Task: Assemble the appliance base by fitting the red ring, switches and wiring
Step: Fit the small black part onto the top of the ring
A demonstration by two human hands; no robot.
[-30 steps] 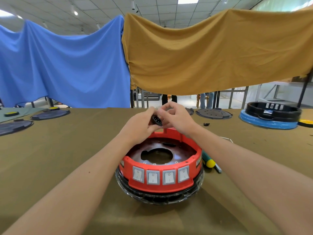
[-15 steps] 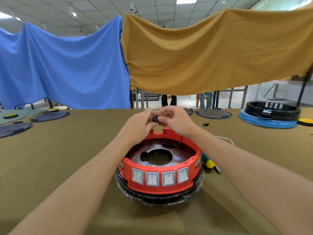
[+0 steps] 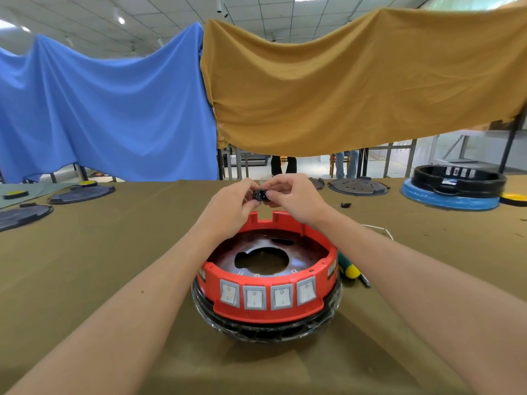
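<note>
Fingers of both hands (image 3: 263, 199) pinching black socket (image 3: 261, 195) above cloth-covered table (image 3: 99, 252), draped sheets (image 3: 285, 89) behind

Both forearms were bare to the frame's lower edge, with no sleeve showing. The left hand (image 3: 231, 206) and right hand (image 3: 293, 199) wore no gloves, rings, watch or wristband.

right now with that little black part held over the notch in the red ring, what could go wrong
1. Both the left hand and right hand pinch the small black part by fingertips above the red ring; a slip could drop it through the base plate's central hole.
2. The fingers hide much of the part, so it might meet the notch misaligned.
</note>
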